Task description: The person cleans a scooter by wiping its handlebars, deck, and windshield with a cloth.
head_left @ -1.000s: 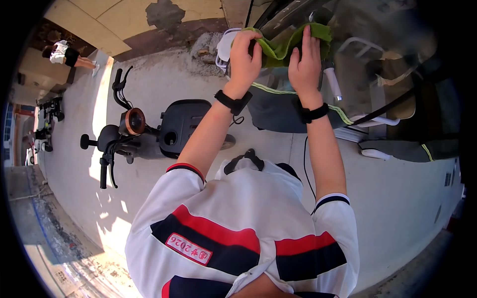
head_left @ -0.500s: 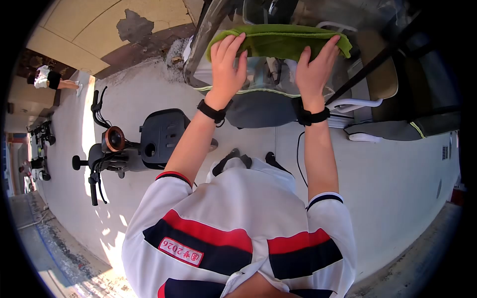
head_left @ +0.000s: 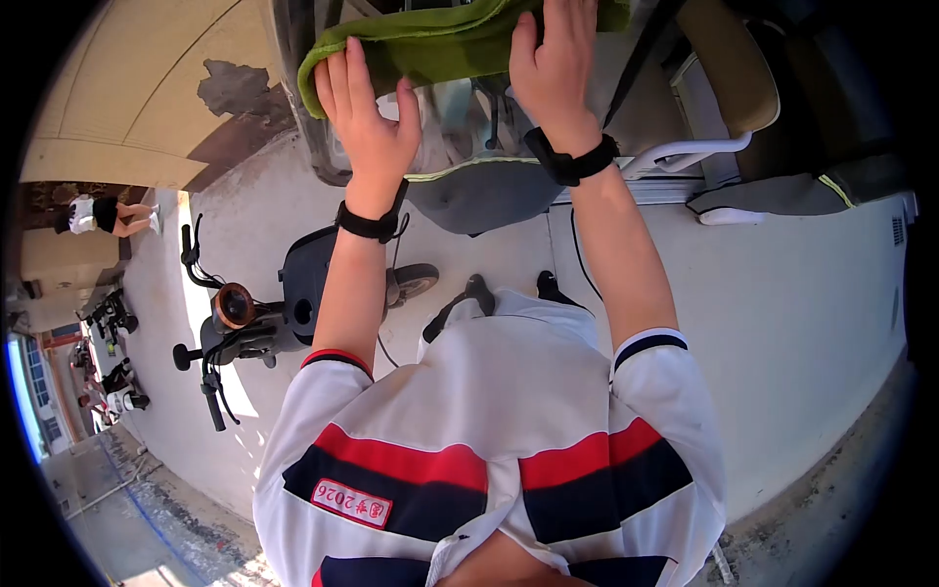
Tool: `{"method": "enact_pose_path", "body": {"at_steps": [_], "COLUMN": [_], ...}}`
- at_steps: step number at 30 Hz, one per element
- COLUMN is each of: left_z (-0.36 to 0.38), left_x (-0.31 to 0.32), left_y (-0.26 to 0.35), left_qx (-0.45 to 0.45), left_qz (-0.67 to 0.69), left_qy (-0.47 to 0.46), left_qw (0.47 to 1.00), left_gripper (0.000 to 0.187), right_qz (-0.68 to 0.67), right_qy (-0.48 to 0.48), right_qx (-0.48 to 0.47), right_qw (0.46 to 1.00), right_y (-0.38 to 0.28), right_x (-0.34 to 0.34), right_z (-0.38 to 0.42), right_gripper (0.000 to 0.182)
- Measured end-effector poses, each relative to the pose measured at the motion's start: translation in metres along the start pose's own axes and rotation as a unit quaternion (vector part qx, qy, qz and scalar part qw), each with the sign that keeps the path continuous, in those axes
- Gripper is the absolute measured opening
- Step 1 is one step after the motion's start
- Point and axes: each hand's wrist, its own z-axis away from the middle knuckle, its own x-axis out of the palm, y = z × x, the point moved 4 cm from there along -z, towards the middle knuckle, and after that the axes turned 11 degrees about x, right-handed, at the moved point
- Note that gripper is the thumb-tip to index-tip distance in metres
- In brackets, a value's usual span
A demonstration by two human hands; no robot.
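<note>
A folded green cloth (head_left: 421,54) stretches across a clear plastic windshield (head_left: 460,112) at the top of the view. My left hand (head_left: 370,125) holds the cloth near its left end, fingers extended over it and thumb apart. My right hand (head_left: 556,73) presses on the cloth further right, its fingertips cut off by the top edge of the frame. Black bands circle both wrists. Beneath the windshield hangs a dark grey cover (head_left: 494,201) with a pale reflective edge.
A black scooter (head_left: 284,303) stands close on my left. To the right are a brown seat (head_left: 734,68) and a white curved armrest (head_left: 685,152). A person (head_left: 103,213) stands in the far left background, near parked two-wheelers (head_left: 112,318). Pale concrete lies underfoot.
Both hands and the green cloth have shifted up and left in view, while the view itself has also moved. The hands stay on the cloth.
</note>
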Motion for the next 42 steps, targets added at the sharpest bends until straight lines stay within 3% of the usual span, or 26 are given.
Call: {"method": "enact_pose_path", "body": {"at_steps": [4, 11, 14, 19, 22, 25, 28, 34, 42], "left_z": [-0.010, 0.017, 0.043, 0.068, 0.074, 0.084, 0.088, 0.093, 0.102], "left_x": [0.006, 0.048, 0.066, 0.082, 0.084, 0.084, 0.081, 0.080, 0.082], "left_y": [-0.004, 0.006, 0.015, 0.035, 0.044, 0.051, 0.061, 0.080, 0.108], "left_qx": [0.024, -0.014, -0.036, -0.053, -0.050, -0.064, -0.067, -0.072, -0.069], "left_qz": [0.031, 0.055, 0.083, 0.132, 0.152, 0.180, 0.187, 0.175, 0.168], "left_qy": [-0.002, -0.055, -0.087, -0.144, -0.175, -0.223, -0.245, -0.249, -0.292], "left_qw": [0.999, 0.997, 0.992, 0.979, 0.972, 0.956, 0.949, 0.950, 0.939], "left_gripper": [0.066, 0.057, 0.052, 0.047, 0.038, 0.033, 0.030, 0.029, 0.031], "right_qz": [-0.009, 0.081, 0.038, -0.001, -0.066, -0.073, -0.044, -0.114, -0.089], "right_qy": [0.008, 0.036, 0.080, 0.072, 0.034, 0.062, 0.072, 0.005, -0.140], "right_qx": [-0.022, 0.001, -0.035, 0.058, 0.130, 0.173, 0.138, 0.202, 0.312], "right_qw": [1.000, 0.996, 0.995, 0.996, 0.989, 0.980, 0.987, 0.973, 0.935], "right_y": [0.014, 0.062, 0.096, 0.140, 0.158, 0.170, 0.173, 0.171, 0.232], "right_x": [-0.006, -0.036, -0.046, -0.063, -0.065, -0.065, -0.064, -0.048, -0.028], "right_z": [0.008, 0.047, 0.063, 0.104, 0.122, 0.129, 0.122, 0.108, 0.166], "right_gripper": [0.057, 0.059, 0.058, 0.039, 0.039, 0.039, 0.050, 0.067, 0.042]}}
